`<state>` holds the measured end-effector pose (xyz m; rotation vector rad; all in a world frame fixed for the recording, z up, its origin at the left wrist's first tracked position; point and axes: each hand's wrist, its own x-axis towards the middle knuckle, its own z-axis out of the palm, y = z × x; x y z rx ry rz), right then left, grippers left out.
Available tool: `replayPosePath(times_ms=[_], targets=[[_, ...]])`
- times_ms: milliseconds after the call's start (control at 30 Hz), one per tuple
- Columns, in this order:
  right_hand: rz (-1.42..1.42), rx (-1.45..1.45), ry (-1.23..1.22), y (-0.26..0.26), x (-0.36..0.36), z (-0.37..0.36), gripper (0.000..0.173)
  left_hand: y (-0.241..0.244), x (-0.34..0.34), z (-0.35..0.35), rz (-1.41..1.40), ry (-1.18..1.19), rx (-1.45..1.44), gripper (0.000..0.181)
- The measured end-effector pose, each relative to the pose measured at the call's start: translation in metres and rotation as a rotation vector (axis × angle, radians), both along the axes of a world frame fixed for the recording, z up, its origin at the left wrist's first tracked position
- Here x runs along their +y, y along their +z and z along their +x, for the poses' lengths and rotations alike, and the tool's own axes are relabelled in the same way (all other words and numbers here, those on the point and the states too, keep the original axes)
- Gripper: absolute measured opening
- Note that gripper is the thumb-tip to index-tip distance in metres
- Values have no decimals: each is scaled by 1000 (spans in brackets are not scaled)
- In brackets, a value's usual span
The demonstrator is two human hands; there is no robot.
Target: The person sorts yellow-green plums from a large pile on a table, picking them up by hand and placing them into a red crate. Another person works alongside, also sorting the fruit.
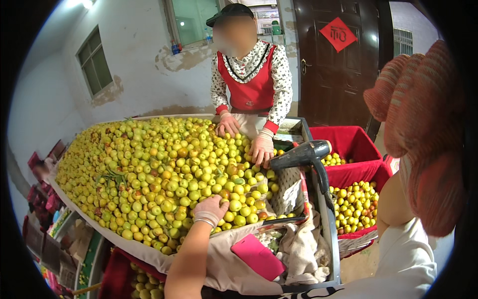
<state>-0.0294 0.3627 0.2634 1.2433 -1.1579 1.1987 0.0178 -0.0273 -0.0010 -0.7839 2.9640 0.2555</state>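
A large heap of yellow-green, jujube-like fruit (145, 175) fills a cloth-lined sorting table (239, 258) before me. My left hand (211, 210), in a pale knit glove, rests on the near side of the heap with its fingertips among the fruit; whether it grips any is hidden. Raised close to the camera at the right is my right hand (418, 138), gloved in reddish knit, away from the fruit. Its fingers lie together and bent, and their inner side is out of sight. A black hair dryer (302, 154) lies at the table's right end, beside a mesh-like chute (287, 192).
Across the table a person (250, 78) has both gloved hands on the fruit. Red-lined crates (336, 136) with fruit stand at the right. A pink phone case (258, 257) and a crumpled cloth (304, 250) lie at the near corner. Another red-lined crate (119, 274) is below left.
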Motion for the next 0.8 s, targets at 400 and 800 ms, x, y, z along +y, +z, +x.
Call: replayPosePath(times_ms=[400,800], targets=[[95,17,123,6,-35,7,29,6,7,2,-80,-1,42,47],[1421,-286,362,-265,-196,-70,38,19,7,0,-40,13,58,46]])
